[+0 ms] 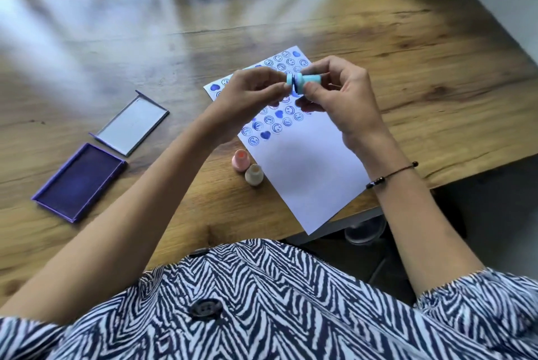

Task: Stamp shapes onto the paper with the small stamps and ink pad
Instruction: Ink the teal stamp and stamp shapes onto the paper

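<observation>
A small light-blue stamp (305, 82) is held sideways in the air above the white paper (302, 173). My right hand (346, 97) grips its body, and my left hand (253, 91) pinches its cap (290, 80) at the left end. The paper's far half carries several blue smiley and heart prints (273, 126). Two other small stamps stand upright by the paper's left edge: a pink one (240, 160) and a beige one (254, 174). The purple ink pad (80, 182) lies open at the left.
The ink pad's lid (132, 122) lies inside-up just behind the pad. The wooden table (407, 53) ends close on the right and at the front; the paper's near corner overhangs the front edge. A dark window frame runs along the back.
</observation>
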